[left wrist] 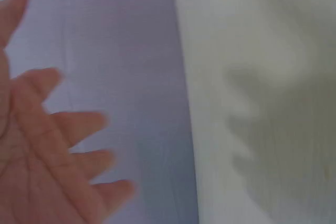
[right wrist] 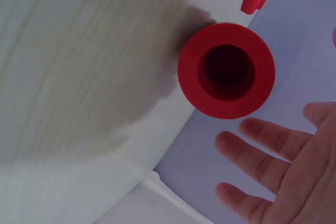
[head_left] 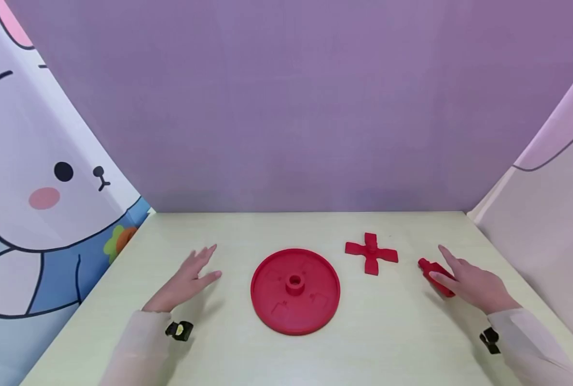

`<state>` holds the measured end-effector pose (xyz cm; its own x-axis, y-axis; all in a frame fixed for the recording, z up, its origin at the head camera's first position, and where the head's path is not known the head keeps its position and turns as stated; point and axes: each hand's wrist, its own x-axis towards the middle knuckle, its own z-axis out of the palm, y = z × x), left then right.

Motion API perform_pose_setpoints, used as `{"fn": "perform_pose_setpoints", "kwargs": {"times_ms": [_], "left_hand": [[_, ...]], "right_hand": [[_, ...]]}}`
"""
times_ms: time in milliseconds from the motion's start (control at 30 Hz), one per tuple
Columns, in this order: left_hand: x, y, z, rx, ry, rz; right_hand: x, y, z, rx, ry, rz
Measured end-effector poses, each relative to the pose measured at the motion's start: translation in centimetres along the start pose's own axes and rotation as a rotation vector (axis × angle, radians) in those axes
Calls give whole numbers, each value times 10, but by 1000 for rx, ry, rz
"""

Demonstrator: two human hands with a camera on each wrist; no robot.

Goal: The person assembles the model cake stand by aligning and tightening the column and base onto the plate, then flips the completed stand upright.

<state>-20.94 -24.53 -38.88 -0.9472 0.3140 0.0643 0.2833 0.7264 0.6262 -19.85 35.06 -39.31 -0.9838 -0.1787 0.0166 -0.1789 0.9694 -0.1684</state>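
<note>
A red hollow cylindrical piece with a narrower end lies on the table at the right. My right hand is over it, fingers spread and extended, the thumb overlapping the piece in the head view. In the right wrist view the cylinder's round open end faces the camera, beside the outstretched fingers. My left hand hovers over the left side of the table with fingers apart and nothing in it. Its palm shows bare in the left wrist view.
Between the hands lies a round red disc with a raised rim and a central hollow post. A red four-armed cross piece rests to its right. Behind the pale table stands a purple backdrop; a cartoon-printed sheet borders the left.
</note>
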Motion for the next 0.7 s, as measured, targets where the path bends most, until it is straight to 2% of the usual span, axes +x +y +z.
{"fn": "perform_pose_setpoints", "kwargs": {"times_ms": [100, 200, 300, 467, 700], "left_hand": [[3, 4, 1, -79, -105, -64], [6, 7, 2, -93, -164, -110], [10, 10, 5, -159, -202, -156], [17, 12, 13, -315, -257, -276], [21, 10, 28, -436, -299, -321]], "right_hand": [[1, 1, 1, 7, -13, 16], [2, 3, 2, 9, -31, 32], [4, 5, 2, 15, -48, 48], [4, 7, 3, 56, -71, 68], [4, 6, 6, 97, -45, 77]]}}
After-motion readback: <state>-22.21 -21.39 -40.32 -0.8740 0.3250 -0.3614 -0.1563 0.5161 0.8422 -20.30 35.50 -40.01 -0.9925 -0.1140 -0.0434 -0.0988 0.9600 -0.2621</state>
